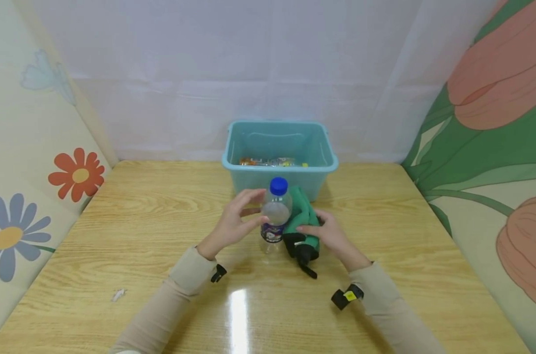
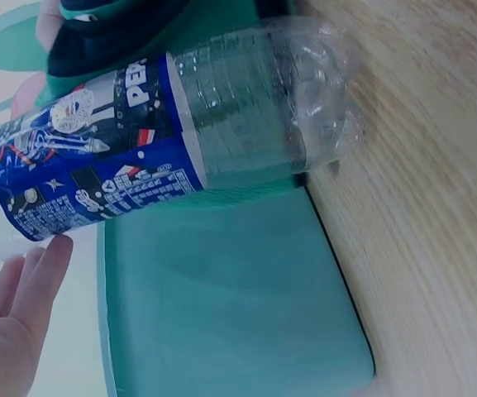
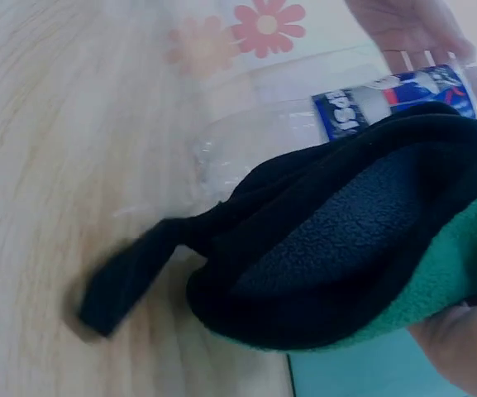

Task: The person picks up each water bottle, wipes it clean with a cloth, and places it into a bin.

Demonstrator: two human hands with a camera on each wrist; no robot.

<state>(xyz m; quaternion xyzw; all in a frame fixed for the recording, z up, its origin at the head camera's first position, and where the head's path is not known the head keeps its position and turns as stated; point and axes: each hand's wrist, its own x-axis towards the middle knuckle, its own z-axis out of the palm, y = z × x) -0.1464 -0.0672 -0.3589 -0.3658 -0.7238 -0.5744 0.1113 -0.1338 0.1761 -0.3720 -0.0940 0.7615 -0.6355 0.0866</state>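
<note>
left hand (image 1: 234, 221) spread beside Pepsi-labelled bottle (image 1: 275, 216) | right hand (image 1: 327, 233) grips green fleece (image 1: 304, 219)

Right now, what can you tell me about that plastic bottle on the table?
The bottle is clear, thin plastic with a blue screw cap and a blue Pepsi label around its lower middle. It looks empty. It stands upright on the wooden table, just in front of the teal bin. The left hand is at its side with fingers spread, fingertips touching or almost touching it. A green and black fleece cloth, held by the right hand, lies against its other side.
</note>
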